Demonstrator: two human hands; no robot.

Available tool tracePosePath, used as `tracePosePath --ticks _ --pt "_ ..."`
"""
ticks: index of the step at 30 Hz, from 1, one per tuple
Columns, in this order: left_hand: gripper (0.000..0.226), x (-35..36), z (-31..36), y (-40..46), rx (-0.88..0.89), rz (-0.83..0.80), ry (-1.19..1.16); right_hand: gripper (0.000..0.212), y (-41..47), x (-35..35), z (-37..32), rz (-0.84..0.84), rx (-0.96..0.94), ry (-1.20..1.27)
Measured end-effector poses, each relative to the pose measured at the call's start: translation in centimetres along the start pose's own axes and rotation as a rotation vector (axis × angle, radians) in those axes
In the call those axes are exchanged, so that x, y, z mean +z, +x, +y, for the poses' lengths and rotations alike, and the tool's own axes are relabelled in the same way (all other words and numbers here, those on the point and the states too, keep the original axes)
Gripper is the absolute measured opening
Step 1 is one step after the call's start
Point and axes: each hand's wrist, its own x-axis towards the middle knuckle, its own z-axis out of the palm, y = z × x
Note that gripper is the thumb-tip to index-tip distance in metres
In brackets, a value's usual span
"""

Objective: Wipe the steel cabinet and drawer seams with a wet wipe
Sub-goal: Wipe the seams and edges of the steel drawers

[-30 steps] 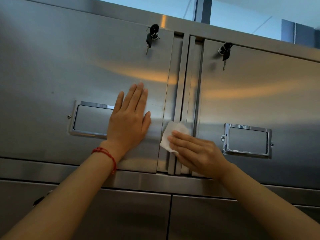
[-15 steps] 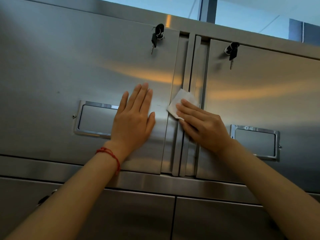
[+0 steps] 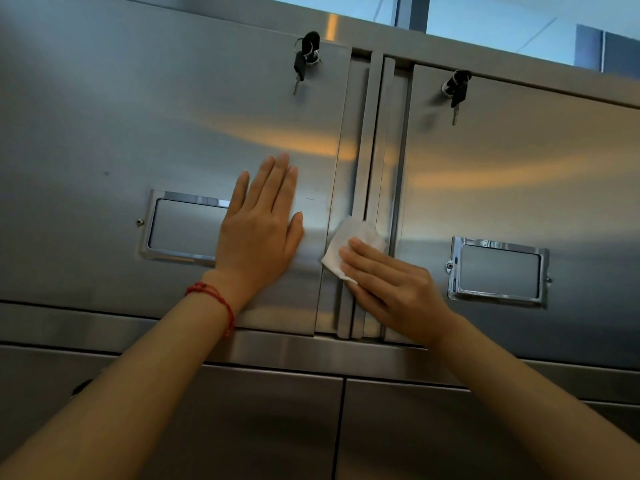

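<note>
A steel cabinet [image 3: 104, 98] filled the view, its two upper doors meeting at a vertical seam [image 3: 367, 168] of narrow ribbed strips, with a horizontal rail [image 3: 294, 351] below them and two lower panels under that. The left door [image 3: 173, 126] and the right door [image 3: 536, 174] each carried a chrome label frame, one [image 3: 152, 223] at the left partly covered by a hand, the other [image 3: 498, 271] in full sight. Beyond the cabinet's top edge showed pale blue wall and window framing.

Two bare forearms reached up from the bottom corners. The left hand [image 3: 259, 233] lay flat on the left door, fingers [image 3: 277, 181] straight and close together, thumb a little apart, its heel just beside the left label frame. A red cord bracelet [image 3: 214, 299] circled that wrist.

The right hand [image 3: 398, 289] pressed a white wipe [image 3: 349, 244] against the seam, low on the doors, fingers [image 3: 363, 261] straight and laid together over the wipe's lower right part, the rest of it sticking out up and to the left. The wipe lay flat against the ribbed strips between the two doors.

A black-headed key [image 3: 304, 60] hung from the lock near the left door's upper right corner; another key [image 3: 457, 88] hung from the right door's lock, near its upper left corner.
</note>
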Motion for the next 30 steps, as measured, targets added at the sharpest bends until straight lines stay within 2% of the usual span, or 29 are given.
tracePosePath --ticks 16,30 --pt "0.057 -0.6 0.5 -1.9 -0.003 -0.058 -0.018 0.022 -3.9 -0.1 -3.7 -0.128 -0.031 0.046" --pt "0.055 -1.7 1.1 -7.7 0.078 -0.145 -0.032 0.023 -5.1 0.1 -6.3 -0.107 0.034 -0.031"
